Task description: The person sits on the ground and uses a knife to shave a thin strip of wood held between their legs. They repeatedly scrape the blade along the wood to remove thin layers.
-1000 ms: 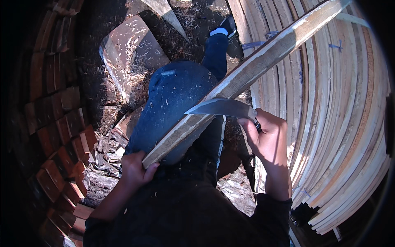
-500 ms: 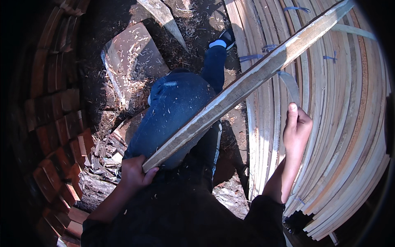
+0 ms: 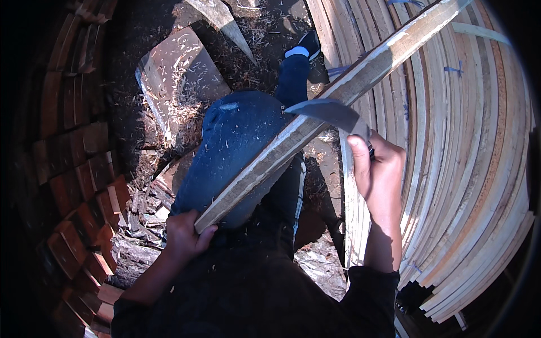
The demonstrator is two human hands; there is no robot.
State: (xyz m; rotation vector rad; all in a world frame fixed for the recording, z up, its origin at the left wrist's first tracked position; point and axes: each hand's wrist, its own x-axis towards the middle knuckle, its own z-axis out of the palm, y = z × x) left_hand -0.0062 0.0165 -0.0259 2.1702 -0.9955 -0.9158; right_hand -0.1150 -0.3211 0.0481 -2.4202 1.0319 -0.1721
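A long wooden strip (image 3: 270, 155) runs slantwise from near my lap up to the far right, passing over my bent leg. Its near end is gripped by my left hand (image 3: 187, 234), thumb on one side and fingers wrapped beneath. My right hand (image 3: 380, 163) is closed around the dark handle of a curved knife (image 3: 327, 111). The broad blade lies across the strip around its middle, with the tip reaching past the strip's left edge. Pale, rough patches show along the strip's upper edge. Most of the knife's handle is hidden inside my fist.
On the right lies a big stack of long wooden strips (image 3: 445, 169), bundled with blue ties. Stacked brown wood blocks (image 3: 73, 197) line the left. A flat slab (image 3: 186, 73) strewn with shavings sits ahead, beside a pointed board (image 3: 222, 25). Bark scraps (image 3: 132, 259) lie near my left arm.
My right hand has moved left and swung the knife from beside the strip to across it. The strip has shifted slightly; my left hand keeps its hold.
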